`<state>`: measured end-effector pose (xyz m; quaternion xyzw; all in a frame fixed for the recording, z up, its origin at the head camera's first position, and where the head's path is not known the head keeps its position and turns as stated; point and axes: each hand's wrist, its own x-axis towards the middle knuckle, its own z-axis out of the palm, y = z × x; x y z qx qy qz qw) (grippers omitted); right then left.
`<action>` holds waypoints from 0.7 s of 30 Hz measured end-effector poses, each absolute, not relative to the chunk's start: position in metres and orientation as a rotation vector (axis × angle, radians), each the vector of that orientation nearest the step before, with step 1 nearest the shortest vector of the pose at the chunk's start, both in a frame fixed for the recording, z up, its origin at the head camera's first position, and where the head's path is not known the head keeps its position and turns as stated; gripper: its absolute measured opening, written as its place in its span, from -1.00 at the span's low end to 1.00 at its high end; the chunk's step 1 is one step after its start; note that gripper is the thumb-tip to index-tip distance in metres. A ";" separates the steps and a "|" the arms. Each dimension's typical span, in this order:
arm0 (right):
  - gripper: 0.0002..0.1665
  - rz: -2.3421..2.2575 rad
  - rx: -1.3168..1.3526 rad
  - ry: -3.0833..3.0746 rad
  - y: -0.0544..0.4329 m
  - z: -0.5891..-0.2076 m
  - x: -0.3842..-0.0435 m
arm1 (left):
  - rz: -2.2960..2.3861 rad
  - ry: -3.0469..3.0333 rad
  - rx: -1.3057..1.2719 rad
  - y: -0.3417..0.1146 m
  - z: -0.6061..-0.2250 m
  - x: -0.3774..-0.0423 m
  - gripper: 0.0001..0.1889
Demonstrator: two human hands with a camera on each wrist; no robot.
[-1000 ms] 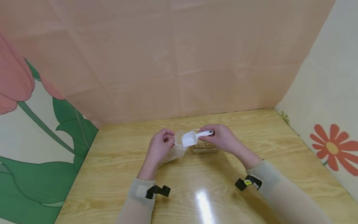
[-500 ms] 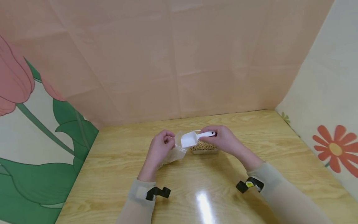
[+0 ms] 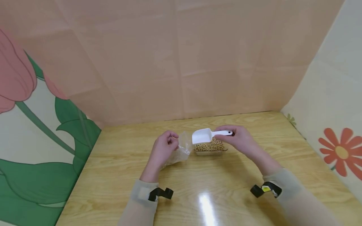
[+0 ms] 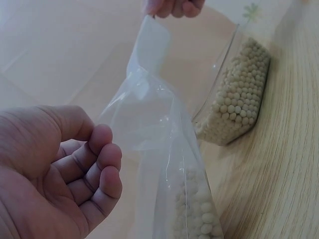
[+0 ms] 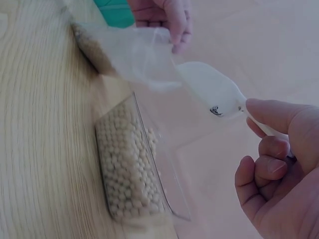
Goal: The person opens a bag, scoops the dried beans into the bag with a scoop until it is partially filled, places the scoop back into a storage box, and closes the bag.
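Note:
My right hand (image 3: 238, 139) pinches the handle of a white plastic scoop (image 3: 202, 136), whose bowl looks empty in the head view. Below the scoop stands a clear box (image 5: 102, 164) filled with round tan beans (image 3: 210, 145). To the left, my left hand (image 3: 165, 147) pinches the rim of a clear plastic bag (image 4: 154, 119) between thumb and forefinger, its other fingers curled. Beans (image 4: 202, 214) lie in the bottom of the bag, which rests on the table. In the right wrist view the scoop's tip is close to the bag's mouth; touching or apart, I cannot tell.
The wooden table (image 3: 203, 182) ends at a pink cloth backdrop (image 3: 181, 62) behind the box. A white panel with a red flower (image 3: 339, 152) borders the right side, and one with painted tulips and leaves (image 3: 42, 182) the left.
My right hand has drawn the scoop to the right, away from the bag's mouth and over the box. My left hand stays at the bag's rim.

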<state>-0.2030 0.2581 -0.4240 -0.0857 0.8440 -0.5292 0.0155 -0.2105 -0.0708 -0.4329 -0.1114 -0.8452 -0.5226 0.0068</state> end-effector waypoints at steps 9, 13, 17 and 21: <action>-0.53 -1.565 -0.255 2.709 0.287 -0.427 -0.199 | -1.611 -2.650 -0.356 -0.070 -0.431 -0.210 -0.78; -0.51 -1.518 -0.232 2.747 0.298 -0.431 -0.200 | -1.614 -2.647 -0.367 -0.070 -0.431 -0.210 -0.79; -0.48 -1.465 -0.214 2.783 0.308 -0.430 -0.199 | -1.617 -2.643 -0.379 -0.070 -0.431 -0.210 -0.77; -0.47 -1.403 -0.202 2.810 0.319 -0.429 -0.199 | -1.622 -2.639 -0.384 -0.070 -0.432 -0.210 -0.76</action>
